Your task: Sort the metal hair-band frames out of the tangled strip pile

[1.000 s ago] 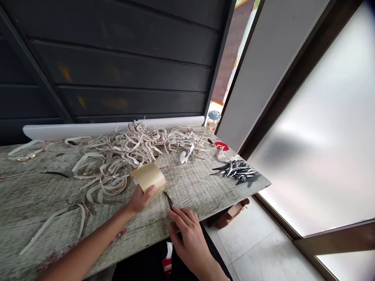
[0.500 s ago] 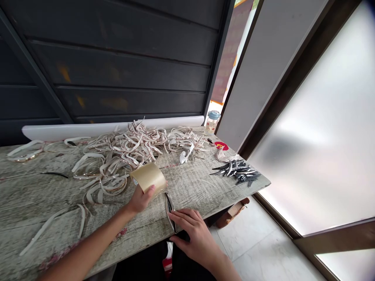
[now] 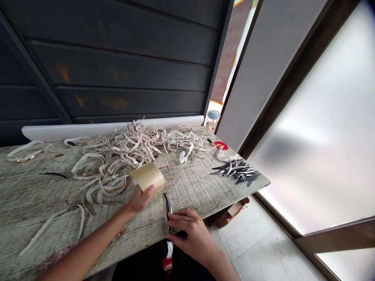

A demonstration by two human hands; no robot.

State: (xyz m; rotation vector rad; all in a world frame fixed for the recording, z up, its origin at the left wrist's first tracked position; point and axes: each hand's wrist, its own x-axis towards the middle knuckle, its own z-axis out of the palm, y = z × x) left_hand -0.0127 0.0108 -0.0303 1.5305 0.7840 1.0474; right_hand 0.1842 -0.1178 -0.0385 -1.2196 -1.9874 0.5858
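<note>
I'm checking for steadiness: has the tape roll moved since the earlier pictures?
No; the tape roll in the left hand keeps its place against the table.

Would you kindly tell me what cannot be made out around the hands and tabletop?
All in the head view:
- Left hand's far fingers: behind the wide, tan tape roll.
- Part of the thin black-and-silver strips: covered by the right hand.
- Clear, blue-lidded bottle's print: too small.
- Tangled white strips' count: they overlap.
</note>
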